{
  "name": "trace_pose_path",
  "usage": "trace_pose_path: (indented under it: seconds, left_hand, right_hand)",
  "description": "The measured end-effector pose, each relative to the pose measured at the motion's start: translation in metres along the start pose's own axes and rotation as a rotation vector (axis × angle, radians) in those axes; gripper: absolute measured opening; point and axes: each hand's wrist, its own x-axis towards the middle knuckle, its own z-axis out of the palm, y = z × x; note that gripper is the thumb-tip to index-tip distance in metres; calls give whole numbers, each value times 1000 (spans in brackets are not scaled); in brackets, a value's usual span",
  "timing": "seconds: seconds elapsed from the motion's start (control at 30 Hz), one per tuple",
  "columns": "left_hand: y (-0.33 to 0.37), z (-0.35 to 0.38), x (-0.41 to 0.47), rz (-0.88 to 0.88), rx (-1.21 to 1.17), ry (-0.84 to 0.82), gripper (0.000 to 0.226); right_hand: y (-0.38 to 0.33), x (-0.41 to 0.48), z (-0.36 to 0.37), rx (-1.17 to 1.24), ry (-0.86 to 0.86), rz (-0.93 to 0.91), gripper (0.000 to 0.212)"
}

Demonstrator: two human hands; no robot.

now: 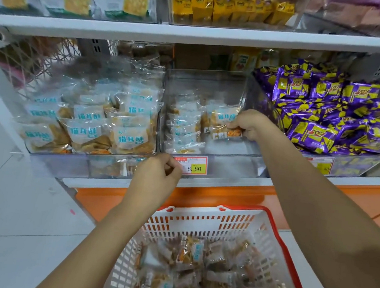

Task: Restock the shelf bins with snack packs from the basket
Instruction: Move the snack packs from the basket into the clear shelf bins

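My right hand (pixel 249 123) reaches into the middle clear shelf bin (pixel 229 156) and pinches a clear snack pack (pixel 224 124) with blue and orange print at its lower edge. A few more such packs lie at the bin's left side. My left hand (pixel 157 173) hovers in front of the bin's front wall beside the price tag (pixel 194 165), fingers curled and holding nothing. Below, a white basket with a red rim (pixel 203 222) holds several of the same snack packs (pixel 189 253).
The left bin (pixel 55 162) is heaped with the same clear packs. On the right, a bin holds purple and yellow packs (pixel 323 115). The shelf above carries cracker bags and yellow packs. An orange shelf base runs behind the basket; white floor lies to the left.
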Motion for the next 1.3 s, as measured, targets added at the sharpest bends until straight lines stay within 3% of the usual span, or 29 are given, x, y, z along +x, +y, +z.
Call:
trace_pose_path:
  seconds: [0.1,0.2,0.33,0.43,0.57,0.63,0.8,0.9,1.07,1.17,1.3]
  left_hand:
    - [1,0,0,21,-29,8,23]
    - [1,1,-1,33,-10,29,20]
    - [1,3,-2,40,-17,37,15]
    - [0,4,-2,35,-7,38,11]
    - [0,4,-3,48,11,43,10]
    - [0,4,-3,56,14,50,9]
    - [-2,5,-3,68,19,52,9]
    - [-3,5,-4,80,10,42,7]
    - [-6,11,-9,113,-25,25,6]
    - [-10,16,-16,148,18,4,19]
    - [-12,17,-21,176,38,7,28]
  right_hand:
    - [-2,7,4,-69,13,40,33]
    - [-7,3,14,-130,-36,71,42]
    - [-8,7,25,-119,-18,-23,65]
    - [-10,0,22,-5,-63,-22,70]
    - [-5,-3,21,289,-203,40,52]
    - [-7,-4,22,336,-190,30,39]
    - [-6,-11,17,399,-346,87,5]
    - [-4,-10,19,351,-232,55,7]
    - [-12,-19,20,-14,-75,-26,48]
    - [-20,-39,13,-261,-27,-55,51]
    - [-20,-60,5,-375,-47,-78,54]
